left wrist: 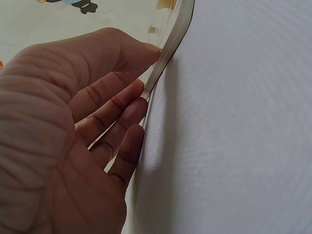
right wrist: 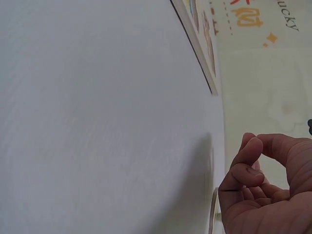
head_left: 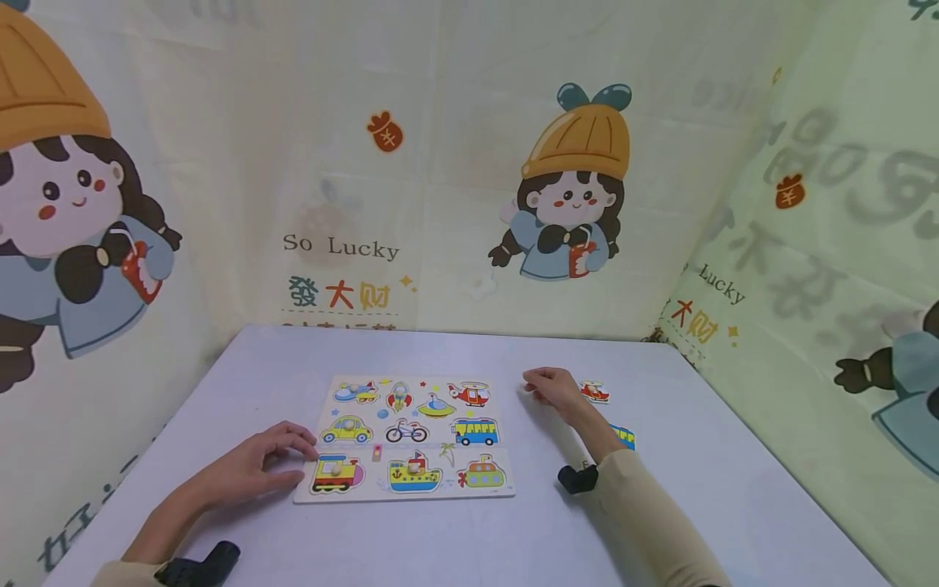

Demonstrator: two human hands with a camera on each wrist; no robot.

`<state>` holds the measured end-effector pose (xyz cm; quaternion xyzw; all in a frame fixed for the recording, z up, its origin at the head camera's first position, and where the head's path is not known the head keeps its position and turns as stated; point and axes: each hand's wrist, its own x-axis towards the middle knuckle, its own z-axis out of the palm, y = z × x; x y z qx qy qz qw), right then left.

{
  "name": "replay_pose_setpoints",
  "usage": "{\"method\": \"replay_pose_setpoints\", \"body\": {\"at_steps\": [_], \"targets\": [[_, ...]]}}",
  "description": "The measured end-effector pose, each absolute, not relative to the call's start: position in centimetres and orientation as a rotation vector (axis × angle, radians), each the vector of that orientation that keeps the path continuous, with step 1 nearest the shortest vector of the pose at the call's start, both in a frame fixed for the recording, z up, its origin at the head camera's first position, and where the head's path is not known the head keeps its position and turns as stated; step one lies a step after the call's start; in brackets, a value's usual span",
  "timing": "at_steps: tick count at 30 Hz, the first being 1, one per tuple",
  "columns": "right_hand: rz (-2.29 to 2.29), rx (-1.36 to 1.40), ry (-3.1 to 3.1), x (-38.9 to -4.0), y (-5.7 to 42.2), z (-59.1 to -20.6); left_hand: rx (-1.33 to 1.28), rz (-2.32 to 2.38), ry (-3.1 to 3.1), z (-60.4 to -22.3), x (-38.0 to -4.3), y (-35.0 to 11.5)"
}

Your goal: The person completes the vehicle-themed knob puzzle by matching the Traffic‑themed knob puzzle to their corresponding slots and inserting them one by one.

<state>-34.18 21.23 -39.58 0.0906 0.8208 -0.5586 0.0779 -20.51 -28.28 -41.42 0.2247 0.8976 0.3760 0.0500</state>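
Observation:
A puzzle board (head_left: 370, 452) lies flat on the table, with pictures of vehicles on it, among them a yellow car, a train, a ship and a submarine. My left hand (head_left: 267, 461) rests at the board's left edge; in the left wrist view its thumb (left wrist: 139, 54) touches the board's side and the fingers are loosely bent. Right of the board is my right hand (head_left: 557, 391), over the table. Its thumb and index tips meet in the right wrist view and the other fingers (right wrist: 246, 174) curl in; no thing shows between them.
A loose helicopter piece (head_left: 595, 392) lies just right of my right hand. Partly behind the right forearm lies a blue bus piece (head_left: 625, 436). The white table (head_left: 411, 542) is bordered by printed cloth walls (head_left: 447, 204) at the back and sides.

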Motion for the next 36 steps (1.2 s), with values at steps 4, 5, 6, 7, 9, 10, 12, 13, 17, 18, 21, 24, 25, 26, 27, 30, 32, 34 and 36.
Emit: {"method": "replay_pose_setpoints", "body": {"at_steps": [4,5,6,7,9,10,12,13,17,18,21,24,25,26,27,30,32,34,36], "targets": [[-1.673,0.263,2.475,-34.2,22.0,-39.8,0.683,1.147,2.732,-41.4,-20.6,-28.3],[-1.674,0.256,2.48,-34.1,22.2,-39.8,0.677,1.148,2.728,-41.4,-20.6,-28.3],[-1.673,0.251,2.485,-34.1,22.4,-39.9,0.673,1.148,2.727,-41.3,-20.5,-28.3],[-1.675,0.246,2.487,-34.2,22.6,-39.9,0.666,1.148,2.725,-41.3,-20.5,-28.3],[-1.663,0.229,2.504,-34.2,22.9,-39.8,0.66,1.152,2.719,-41.3,-20.5,-28.3],[-1.66,0.223,2.51,-34.1,23.0,-39.7,0.66,1.152,2.719,-41.3,-20.5,-28.3],[-1.65,0.213,2.521,-34.1,23.3,-39.6,0.666,1.15,2.722,-41.3,-20.5,-28.3],[-1.638,0.207,2.528,-34.0,23.4,-39.4,0.667,1.149,2.723,-41.3,-20.5,-28.4],[-1.592,0.197,2.566,-34.2,23.9,-39.2,0.671,1.139,2.73,-41.3,-20.5,-28.3],[-1.577,0.202,2.577,-34.2,24.0,-39.1,0.671,1.139,2.729,-41.3,-20.5,-28.3],[-1.519,0.214,2.619,-34.5,24.4,-39.1,0.672,1.142,2.727,-41.3,-20.5,-28.3],[-1.465,0.245,2.642,-34.9,24.7,-39.2,0.659,1.139,2.729,-41.3,-20.6,-28.3],[-1.448,0.258,2.646,-35.0,24.8,-39.2,0.652,1.137,2.731,-41.3,-20.6,-28.3],[-1.431,0.272,2.651,-35.2,24.9,-39.3,0.645,1.136,2.731,-41.3,-20.6,-28.3],[-1.415,0.292,2.653,-35.3,24.9,-39.3,0.643,1.135,2.732,-41.3,-20.6,-28.3],[-1.378,0.33,2.663,-35.7,25.1,-39.4,0.643,1.137,2.731,-41.4,-20.5,-28.3],[-1.36,0.336,2.677,-35.9,25.1,-39.4,0.645,1.139,2.729,-41.3,-20.5,-28.2],[-1.346,0.345,2.688,-36.1,25.2,-39.4,0.646,1.141,2.728,-41.3,-20.5,-28.2],[-1.336,0.35,2.693,-36.3,25.2,-39.4,0.643,1.141,2.729,-41.3,-20.4,-28.2]]}}
